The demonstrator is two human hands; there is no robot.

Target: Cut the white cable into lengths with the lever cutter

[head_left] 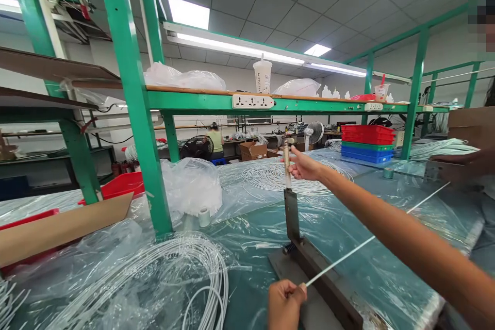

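My right hand (304, 165) reaches forward and grips the upright handle (286, 162) of a metal lever cutter (313, 263) bolted to the table. The handle is raised. Low in the view, my left hand (284, 301) pinches the end of a thin white tube (371, 238), which runs across the cutter's base up toward the right. Another person's hand (462, 162) rests at the far right near the tube's other end.
Coils of white tubing (170, 273) lie at lower left and more (270, 175) behind the cutter. Green frame posts (133, 98) stand left of centre. Red, green and blue trays (367, 143) are stacked at the back right. Clear plastic covers the table (251, 227).
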